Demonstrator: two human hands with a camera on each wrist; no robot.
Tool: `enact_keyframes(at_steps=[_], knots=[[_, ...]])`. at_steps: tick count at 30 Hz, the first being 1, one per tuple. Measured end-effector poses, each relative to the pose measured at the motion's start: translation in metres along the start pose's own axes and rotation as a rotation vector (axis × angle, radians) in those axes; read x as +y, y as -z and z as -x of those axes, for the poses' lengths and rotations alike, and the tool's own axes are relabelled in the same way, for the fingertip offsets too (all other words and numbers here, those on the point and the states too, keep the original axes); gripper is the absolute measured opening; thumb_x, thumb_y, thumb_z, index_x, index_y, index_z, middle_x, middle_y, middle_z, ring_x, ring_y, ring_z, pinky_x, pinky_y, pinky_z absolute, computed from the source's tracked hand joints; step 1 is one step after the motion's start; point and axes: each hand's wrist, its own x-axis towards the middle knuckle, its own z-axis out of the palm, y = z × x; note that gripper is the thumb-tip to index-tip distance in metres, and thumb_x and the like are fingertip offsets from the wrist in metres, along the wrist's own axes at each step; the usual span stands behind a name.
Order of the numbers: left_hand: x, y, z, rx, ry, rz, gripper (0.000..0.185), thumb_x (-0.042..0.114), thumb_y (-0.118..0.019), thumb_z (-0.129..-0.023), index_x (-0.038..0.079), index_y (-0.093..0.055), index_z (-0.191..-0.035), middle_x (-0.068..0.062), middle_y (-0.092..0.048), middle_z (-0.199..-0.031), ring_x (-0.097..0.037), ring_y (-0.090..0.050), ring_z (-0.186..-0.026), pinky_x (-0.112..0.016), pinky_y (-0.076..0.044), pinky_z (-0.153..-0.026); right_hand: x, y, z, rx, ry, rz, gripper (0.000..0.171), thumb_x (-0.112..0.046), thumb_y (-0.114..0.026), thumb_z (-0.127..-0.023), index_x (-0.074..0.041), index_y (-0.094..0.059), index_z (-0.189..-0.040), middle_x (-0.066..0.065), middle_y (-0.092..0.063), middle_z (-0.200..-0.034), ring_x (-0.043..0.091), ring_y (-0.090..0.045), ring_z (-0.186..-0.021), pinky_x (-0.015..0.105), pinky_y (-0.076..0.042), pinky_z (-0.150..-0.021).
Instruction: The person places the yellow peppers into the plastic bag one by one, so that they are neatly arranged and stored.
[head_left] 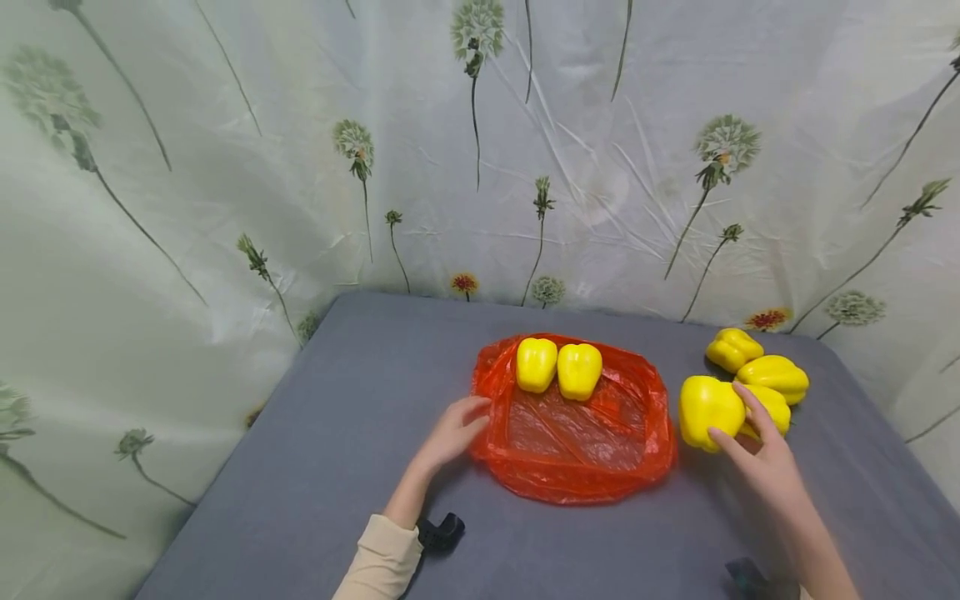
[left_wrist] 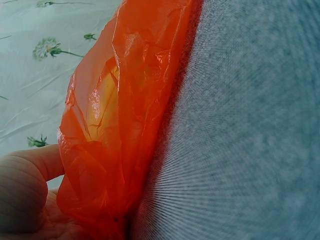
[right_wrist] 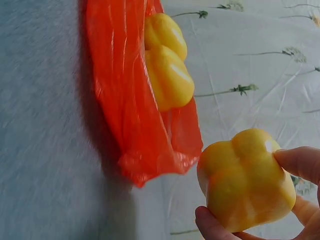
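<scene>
— Gripping what, right hand (head_left: pixel 761 467)?
— Yellow pepper (head_left: pixel 708 411), fingers curled round it, lifted just right of the orange bag (head_left: pixel 577 454).
— Left hand (head_left: pixel 453 433)?
— Pinching the bag's left rim on the worktop (head_left: pixel 337 467).

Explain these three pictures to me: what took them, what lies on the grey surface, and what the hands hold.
A person wears three cameras. The wide picture comes from the head; the two close ones come from each wrist. On the grey table sits an orange plastic bag holding two yellow peppers. The left hand grips the bag's edge. The right hand holds a yellow pepper, seen close in the right wrist view. Three more peppers lie at the right. A flowered cloth hangs behind.
</scene>
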Motion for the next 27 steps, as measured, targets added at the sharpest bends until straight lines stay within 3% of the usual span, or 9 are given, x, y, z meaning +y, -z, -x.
enact_keyframes(at_steps=[2,5,11,14,17,19,22,27], knots=[[0.000,-0.001,-0.001,-0.002,-0.001,0.002,0.037,0.017,-0.051,-0.094,0.003,-0.055,-0.128,-0.018,-0.055,-0.132,-0.036,-0.047,-0.126,-0.055,-0.036,-0.107,-0.004,-0.004,-0.003,-0.013,0.021,-0.014,0.076,-0.035,-0.052,-0.094,-0.030,-0.002,-0.151,0.033,-0.027,-0.143,0.017,-0.052,-0.106,0.001,-0.041,-0.066],[0.000,-0.001,-0.001,0.002,-0.004,0.005,0.037,0.017,-0.051,-0.094,0.003,-0.055,-0.127,-0.018,-0.055,-0.131,-0.036,-0.047,-0.126,-0.056,-0.036,-0.106,-0.011,-0.011,-0.009,-0.041,0.049,-0.033,0.076,-0.035,-0.052,-0.095,-0.026,-0.003,-0.152,0.031,-0.027,-0.144,0.042,-0.045,-0.116,0.001,-0.041,-0.068],[0.001,-0.001,0.000,0.001,-0.003,0.017,0.037,0.019,-0.051,-0.094,0.004,-0.055,-0.128,-0.018,-0.055,-0.132,-0.037,-0.047,-0.126,-0.056,-0.035,-0.106,-0.024,-0.027,-0.022,-0.093,0.109,-0.035,0.075,-0.033,-0.053,-0.094,-0.020,-0.007,-0.152,0.028,-0.030,-0.142,0.021,-0.056,-0.103,0.007,-0.045,-0.072],[0.001,-0.001,0.001,0.001,-0.001,0.011,0.037,0.018,-0.051,-0.094,0.004,-0.055,-0.128,-0.018,-0.055,-0.132,-0.037,-0.047,-0.126,-0.056,-0.036,-0.106,-0.028,-0.036,-0.027,-0.119,0.136,-0.059,0.073,-0.031,-0.053,-0.095,-0.019,-0.008,-0.152,0.027,-0.031,-0.142,0.026,-0.058,-0.107,0.011,-0.048,-0.075],[0.000,-0.001,0.001,-0.002,0.000,0.005,0.037,0.017,-0.051,-0.094,0.003,-0.055,-0.128,-0.018,-0.055,-0.131,-0.036,-0.048,-0.126,-0.056,-0.036,-0.106,-0.030,-0.045,-0.031,-0.150,0.144,-0.088,0.073,-0.030,-0.052,-0.095,-0.021,-0.007,-0.152,0.028,-0.028,-0.144,0.041,-0.053,-0.116,0.027,-0.054,-0.086],[0.000,-0.001,0.002,0.001,-0.003,0.000,0.037,0.017,-0.051,-0.094,0.003,-0.055,-0.127,-0.018,-0.055,-0.131,-0.037,-0.047,-0.126,-0.056,-0.036,-0.106,-0.030,-0.049,-0.035,-0.170,0.138,-0.104,0.073,-0.031,-0.052,-0.095,-0.022,-0.006,-0.152,0.028,-0.025,-0.147,0.047,-0.043,-0.125,0.044,-0.049,-0.097],[0.001,-0.001,0.002,0.005,-0.003,0.011,0.037,0.017,-0.051,-0.093,0.002,-0.055,-0.127,-0.020,-0.055,-0.131,-0.037,-0.047,-0.126,-0.056,-0.035,-0.107,-0.031,-0.055,-0.040,-0.192,0.110,-0.113,0.076,-0.033,-0.053,-0.094,-0.025,-0.004,-0.152,0.026,-0.019,-0.151,0.048,-0.030,-0.133,0.062,-0.033,-0.105],[0.002,-0.001,0.002,0.007,-0.009,0.010,0.037,0.016,-0.051,-0.093,0.000,-0.055,-0.127,-0.021,-0.054,-0.131,-0.039,-0.046,-0.126,-0.057,-0.035,-0.106,-0.031,-0.060,-0.049,-0.204,0.075,-0.078,0.077,-0.037,-0.053,-0.094,-0.026,-0.003,-0.152,0.025,-0.017,-0.152,0.046,-0.024,-0.134,0.067,-0.026,-0.106]])
